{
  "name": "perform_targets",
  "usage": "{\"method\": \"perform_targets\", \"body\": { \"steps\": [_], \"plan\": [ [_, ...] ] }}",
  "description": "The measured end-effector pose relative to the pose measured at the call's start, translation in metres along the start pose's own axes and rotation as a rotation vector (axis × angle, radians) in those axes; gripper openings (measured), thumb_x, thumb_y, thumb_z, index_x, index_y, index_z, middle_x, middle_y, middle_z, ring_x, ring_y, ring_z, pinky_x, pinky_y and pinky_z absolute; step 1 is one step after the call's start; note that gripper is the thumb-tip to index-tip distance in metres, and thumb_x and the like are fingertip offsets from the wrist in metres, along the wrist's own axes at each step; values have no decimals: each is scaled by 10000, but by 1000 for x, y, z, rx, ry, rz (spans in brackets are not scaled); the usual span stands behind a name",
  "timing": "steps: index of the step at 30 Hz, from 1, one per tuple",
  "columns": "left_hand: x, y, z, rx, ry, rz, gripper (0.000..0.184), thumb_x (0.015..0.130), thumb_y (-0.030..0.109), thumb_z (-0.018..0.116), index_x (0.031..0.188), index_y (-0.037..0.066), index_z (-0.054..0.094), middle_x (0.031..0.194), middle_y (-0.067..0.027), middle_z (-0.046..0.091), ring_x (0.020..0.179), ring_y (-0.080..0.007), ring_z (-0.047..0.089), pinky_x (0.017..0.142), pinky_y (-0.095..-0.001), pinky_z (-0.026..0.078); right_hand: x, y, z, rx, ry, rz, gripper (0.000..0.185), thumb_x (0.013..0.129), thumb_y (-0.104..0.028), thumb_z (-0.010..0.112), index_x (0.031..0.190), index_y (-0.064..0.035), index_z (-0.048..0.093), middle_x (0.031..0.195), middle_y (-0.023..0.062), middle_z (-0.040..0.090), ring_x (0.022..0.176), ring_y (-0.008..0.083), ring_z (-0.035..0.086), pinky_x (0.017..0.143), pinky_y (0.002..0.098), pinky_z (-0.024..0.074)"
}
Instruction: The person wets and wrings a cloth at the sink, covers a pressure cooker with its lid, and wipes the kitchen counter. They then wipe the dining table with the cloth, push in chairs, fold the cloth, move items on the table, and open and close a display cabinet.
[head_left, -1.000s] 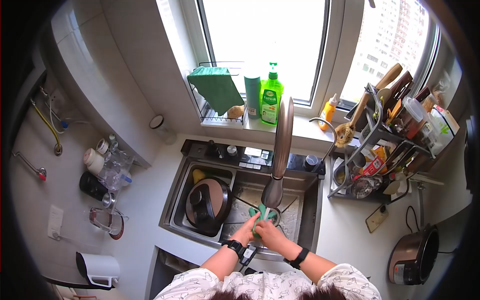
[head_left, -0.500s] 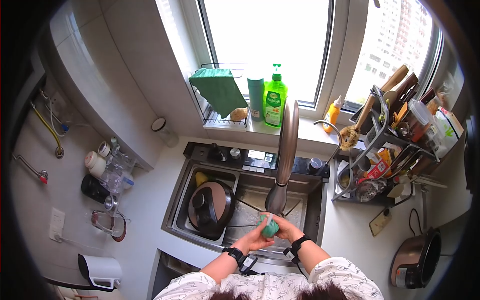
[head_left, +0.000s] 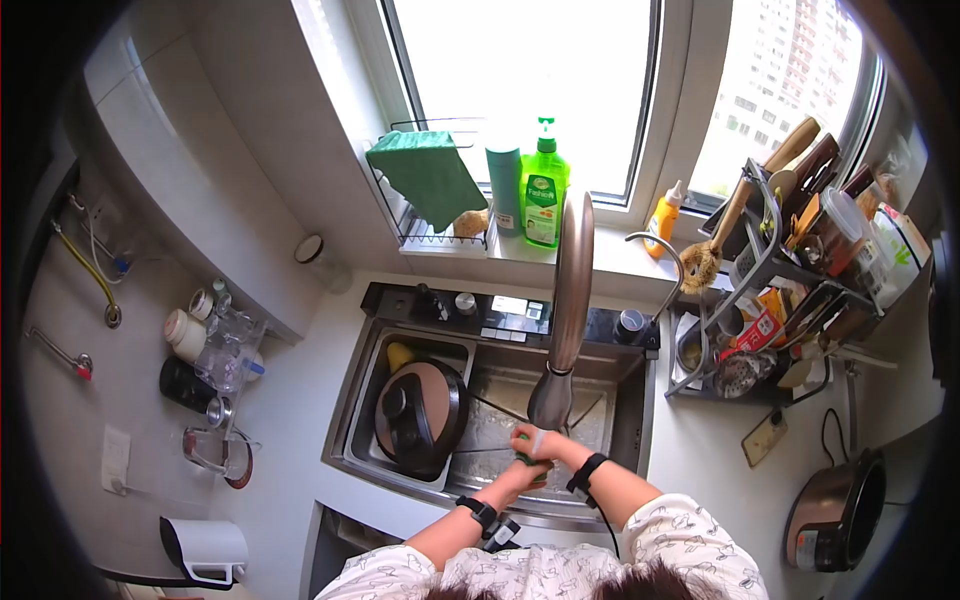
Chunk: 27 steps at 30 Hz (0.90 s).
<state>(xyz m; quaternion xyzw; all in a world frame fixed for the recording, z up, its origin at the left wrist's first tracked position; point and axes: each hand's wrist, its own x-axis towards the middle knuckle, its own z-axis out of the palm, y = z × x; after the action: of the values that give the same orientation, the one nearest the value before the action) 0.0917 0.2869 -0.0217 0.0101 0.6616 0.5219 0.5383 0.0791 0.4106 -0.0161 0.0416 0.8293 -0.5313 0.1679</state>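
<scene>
Over the front of the steel sink, my left hand and my right hand are pressed together. Both are closed round a green cloth, and only small bits of it show between the fingers. The tap arches down with its spout just above my right hand, where water seems to run over the knuckles. A round brown lid with a black handle lies in the basin's left tray.
A second green cloth hangs on a wire rack by the window, beside a green soap bottle. At the right stand a utensil rack, a phone and a brown pot. A white jug is at the left.
The green cloth was spread out, then bunched between both hands; now it is squeezed small inside them. My right hand has moved over the top of my left.
</scene>
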Motion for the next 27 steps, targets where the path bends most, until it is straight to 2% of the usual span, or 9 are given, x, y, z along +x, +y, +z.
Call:
{"method": "perform_targets", "body": {
  "steps": [1, 3, 5, 7, 11, 18, 23, 25, 27],
  "plan": [
    [-1, -3, -1, -554, -28, -8, 229, 830, 148, 569, 1035, 52, 536, 947, -92, 600, 816, -219, 608, 667, -298, 554, 4, 0, -14, 173, -99, -43, 225, 769, -253, 573, 883, -64, 618, 808, 78, 638, 745, 197, 585, 692, 340, 464],
    [-4, 8, -8, -788, -53, -34, 220, 842, 143, 545, 1017, 13, 513, 925, -110, 581, 834, -231, 600, 672, -282, 552, 12, 2, -49, 496, -137, -193, 186, 817, -221, 599, 894, -52, 589, 834, -15, 576, 792, 86, 506, 705, 250, 431],
    [-2, 12, -17, -1011, -79, -60, 221, 853, 138, 520, 999, -26, 490, 903, -129, 562, 852, -242, 592, 677, -266, 550, 30, 22, -77, 756, 96, 125, 194, 804, -206, 607, 953, -83, 592, 895, 20, 592, 824, 104, 535, 722, 283, 449],
    [13, 0, -27, -1222, -95, -108, 190, 822, 115, 592, 940, 0, 498, 908, -120, 561, 824, -227, 584, 664, -266, 543, 45, 33, -93, 891, 125, 252, 529, 884, -296, 495, 1336, -79, 326, 1302, 70, 436, 1178, 192, 422, 972, 368, 307],
    [22, -18, -25, -1230, 7, -145, 227, 822, 99, 583, 978, -10, 459, 932, -151, 549, 831, -269, 592, 676, -288, 550, 62, 24, -94, 951, 85, 137, 581, 878, -280, 511, 1362, -85, 257, 1313, 94, 418, 1207, 200, 402, 949, 380, 336],
    [26, -15, -6, -1265, -42, -185, 255, 880, 151, 496, 1041, -39, 440, 981, -175, 543, 900, -280, 585, 725, -315, 547, 68, -9, -96, 1335, 166, 126, 214, 817, -174, 525, 1014, -90, 512, 1072, 49, 541, 1023, 158, 488, 812, 327, 394],
    [16, -5, -9, -1272, -200, -234, 324, 860, 152, 493, 1105, -57, 457, 1068, -180, 555, 925, -251, 584, 731, -271, 539, 47, -20, -99, 1224, 64, 41, 316, 827, -251, 528, 1107, -106, 507, 1117, 24, 536, 1054, 154, 477, 829, 324, 383],
    [9, 1, -11, -1308, -310, -188, 336, 852, 160, 495, 1114, -48, 461, 1092, -166, 551, 935, -236, 581, 720, -266, 538, 35, -22, -95, 1170, 127, 27, 286, 873, -274, 509, 1061, -68, 570, 1039, 75, 602, 918, 166, 576, 701, 290, 486],
    [4, 9, -7, -1218, -426, -50, 354, 831, 188, 508, 1123, -10, 480, 1098, -119, 559, 923, -186, 582, 659, -232, 526, 20, 5, -66, 814, 54, 12, 262, 861, -306, 527, 1024, -114, 598, 959, 11, 600, 830, 101, 566, 635, 248, 462]
  ]
}}
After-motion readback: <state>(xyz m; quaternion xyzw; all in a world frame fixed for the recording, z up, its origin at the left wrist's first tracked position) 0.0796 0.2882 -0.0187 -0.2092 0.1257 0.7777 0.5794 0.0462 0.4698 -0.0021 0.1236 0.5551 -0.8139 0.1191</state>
